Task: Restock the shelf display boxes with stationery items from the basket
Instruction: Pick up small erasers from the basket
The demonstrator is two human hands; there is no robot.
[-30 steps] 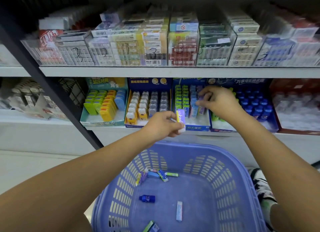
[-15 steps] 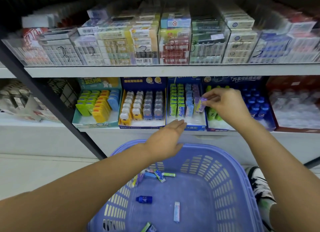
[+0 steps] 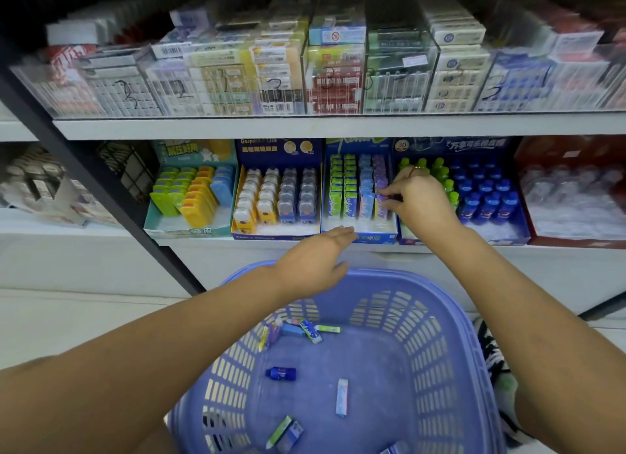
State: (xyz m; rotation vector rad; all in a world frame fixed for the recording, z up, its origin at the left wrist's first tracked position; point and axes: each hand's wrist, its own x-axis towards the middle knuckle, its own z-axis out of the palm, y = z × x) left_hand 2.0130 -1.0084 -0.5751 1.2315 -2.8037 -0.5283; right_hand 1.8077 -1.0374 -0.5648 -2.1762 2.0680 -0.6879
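Observation:
A blue display box (image 3: 376, 238) on the lower shelf holds rows of green, blue and purple erasers. My right hand (image 3: 418, 197) pinches a purple eraser (image 3: 382, 196) at the front of the purple row. My left hand (image 3: 313, 260) hovers with straight fingers and holds nothing, its fingertips just in front of the box's front edge. Below, a purple plastic basket (image 3: 440, 352) holds several loose erasers (image 3: 306, 330), a small blue bottle (image 3: 281, 374) and a pale blue eraser (image 3: 341, 396).
Neighbouring display boxes hold yellow-green items (image 3: 189, 199), bear-shaped items (image 3: 276, 199) and green and blue bottles (image 3: 481, 192). The upper shelf (image 3: 305, 126) carries clear bins of packaged stock. A dark upright post (image 3: 101, 196) stands left. A patterned shoe (image 3: 498, 362) sits beside the basket.
The purple eraser went from my left hand to my right hand, which now sets it into the purple row. My left hand opened and stays below the box.

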